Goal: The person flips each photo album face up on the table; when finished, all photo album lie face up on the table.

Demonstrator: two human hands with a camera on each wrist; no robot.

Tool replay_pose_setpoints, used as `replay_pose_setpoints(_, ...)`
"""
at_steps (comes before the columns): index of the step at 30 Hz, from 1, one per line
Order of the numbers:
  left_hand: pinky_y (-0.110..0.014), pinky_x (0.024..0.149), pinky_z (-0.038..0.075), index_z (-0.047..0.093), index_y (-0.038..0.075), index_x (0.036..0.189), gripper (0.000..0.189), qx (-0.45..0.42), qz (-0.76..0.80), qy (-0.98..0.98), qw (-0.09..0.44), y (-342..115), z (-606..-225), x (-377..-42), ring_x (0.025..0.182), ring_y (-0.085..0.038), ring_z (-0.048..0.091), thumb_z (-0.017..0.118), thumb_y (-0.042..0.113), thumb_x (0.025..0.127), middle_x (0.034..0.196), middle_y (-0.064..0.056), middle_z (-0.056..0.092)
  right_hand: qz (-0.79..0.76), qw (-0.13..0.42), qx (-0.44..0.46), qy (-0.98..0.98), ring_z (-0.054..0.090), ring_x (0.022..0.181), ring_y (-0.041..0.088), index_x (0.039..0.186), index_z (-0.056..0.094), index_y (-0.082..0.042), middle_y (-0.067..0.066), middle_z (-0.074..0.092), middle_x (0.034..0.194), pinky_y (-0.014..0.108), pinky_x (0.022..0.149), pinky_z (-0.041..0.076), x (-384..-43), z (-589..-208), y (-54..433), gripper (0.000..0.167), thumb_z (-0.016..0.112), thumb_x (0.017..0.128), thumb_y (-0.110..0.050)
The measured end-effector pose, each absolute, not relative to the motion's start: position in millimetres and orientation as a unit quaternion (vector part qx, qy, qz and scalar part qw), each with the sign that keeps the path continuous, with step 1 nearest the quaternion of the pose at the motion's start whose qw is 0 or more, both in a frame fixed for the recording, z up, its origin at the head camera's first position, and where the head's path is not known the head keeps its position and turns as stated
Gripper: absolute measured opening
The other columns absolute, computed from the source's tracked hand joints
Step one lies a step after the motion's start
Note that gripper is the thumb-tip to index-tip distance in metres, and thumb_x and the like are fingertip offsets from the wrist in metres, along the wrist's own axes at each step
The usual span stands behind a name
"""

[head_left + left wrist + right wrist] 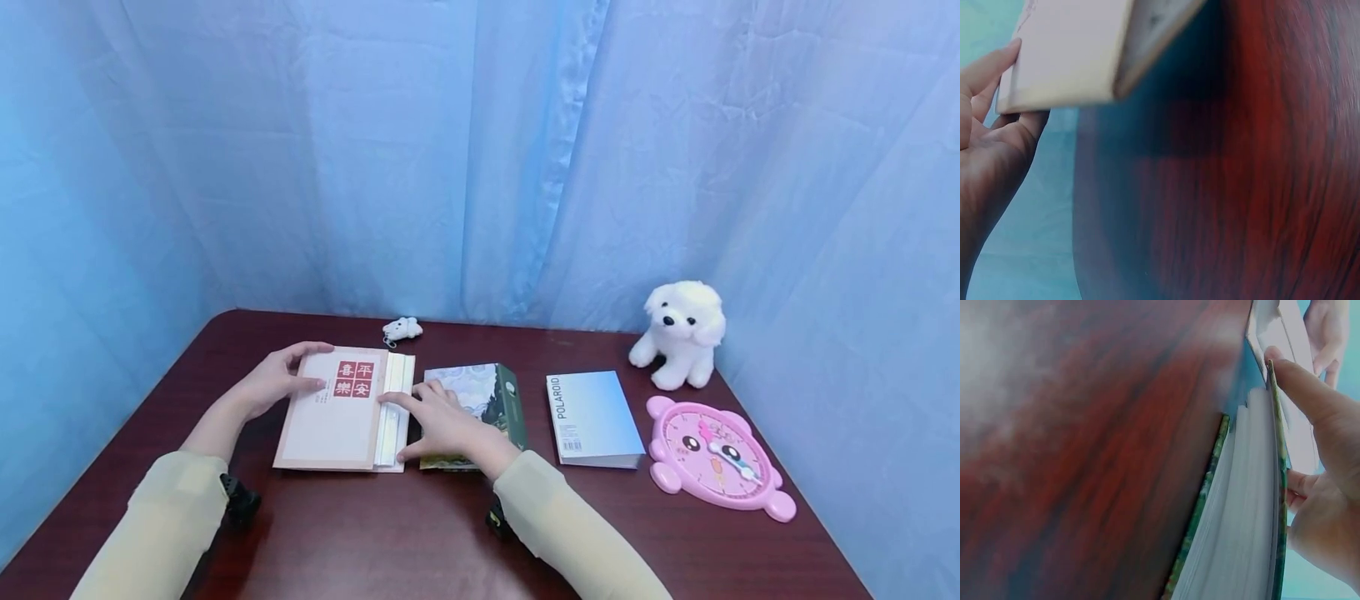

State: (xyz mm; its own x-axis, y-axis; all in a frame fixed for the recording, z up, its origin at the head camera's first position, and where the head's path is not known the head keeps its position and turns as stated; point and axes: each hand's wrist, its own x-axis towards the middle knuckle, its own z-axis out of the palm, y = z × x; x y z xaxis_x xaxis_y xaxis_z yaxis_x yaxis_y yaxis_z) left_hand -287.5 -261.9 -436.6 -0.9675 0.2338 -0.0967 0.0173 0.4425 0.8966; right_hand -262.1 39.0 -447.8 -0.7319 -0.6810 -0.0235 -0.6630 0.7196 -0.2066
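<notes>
A cream book (330, 425) with a red block of Chinese characters on its cover lies at the left of the table, its pale shiny inner part showing along the right side. My left hand (275, 382) grips its left edge, thumb on the cover and fingers beneath, as the left wrist view shows. Between the books is my right hand (450, 423), thumb and index finger spread at the cream book's right side. Its other fingers lie over a green illustrated book (512, 408). In the right wrist view, the green book's pages (1241, 506) face the camera, with the thumb by the cover's corner.
A blue-and-white Polaroid book (596, 417) lies right of the green book. Farther right are a white plush dog (678, 333) and a pink clock (716, 458). A small white keychain toy (403, 328) sits near the table's back edge, before blue curtains.
</notes>
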Motion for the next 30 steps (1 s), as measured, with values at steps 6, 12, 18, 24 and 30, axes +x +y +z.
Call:
replay_pose_setpoints(6,-0.035,0.083,0.047,0.041,0.018,0.142,0.068,0.089,0.466,0.874,0.105,-261,-441,-294,0.11,-0.03,0.051,0.072,0.028,0.083,0.135,-0.019,0.045,-0.069,0.057,-0.349,0.933,0.035,0.118,0.019,0.144,0.022,-0.051,0.002,0.043,0.133,0.04,0.095,0.034,-264,-449,37,0.093,0.073,0.068,-0.064)
replay_pose_setpoints(12,-0.042,0.087,0.044,0.04,0.014,0.143,0.066,0.092,0.443,0.884,0.118,-261,-443,-297,0.116,-0.033,0.046,0.07,0.026,0.085,0.139,-0.022,0.041,-0.049,0.072,-0.339,0.937,0.035,0.121,0.02,0.144,0.023,-0.05,0.003,0.043,0.136,0.041,0.099,0.033,-264,-446,35,0.092,0.071,0.068,-0.066)
replay_pose_setpoints(18,-0.052,0.095,0.038,0.043,0.012,0.141,0.063,0.093,0.416,0.896,0.12,-264,-448,-301,0.125,-0.039,0.037,0.07,0.026,0.085,0.144,-0.022,0.035,-0.031,0.071,-0.345,0.935,0.035,0.121,0.02,0.145,0.025,-0.048,0.001,0.043,0.138,0.04,0.097,0.034,-266,-448,33,0.089,0.069,0.069,-0.068)
replay_pose_setpoints(24,-0.056,0.097,0.037,0.043,0.011,0.141,0.062,0.102,0.401,0.902,0.126,-265,-451,-303,0.128,-0.041,0.034,0.068,0.026,0.087,0.145,-0.025,0.032,-0.02,0.063,-0.35,0.934,0.033,0.126,0.021,0.145,0.028,-0.045,-0.001,0.042,0.14,0.042,0.1,0.032,-266,-451,35,0.088,0.067,0.07,-0.069)
replay_pose_setpoints(30,-0.059,0.099,0.034,0.043,0.009,0.142,0.062,0.1,0.383,0.908,0.137,-264,-453,-302,0.131,-0.044,0.029,0.067,0.025,0.088,0.146,-0.026,0.031,-0.012,0.06,-0.357,0.932,0.034,0.125,0.021,0.144,0.034,-0.041,-0.001,0.044,0.139,0.043,0.102,0.031,-265,-450,36,0.086,0.067,0.07,-0.069)
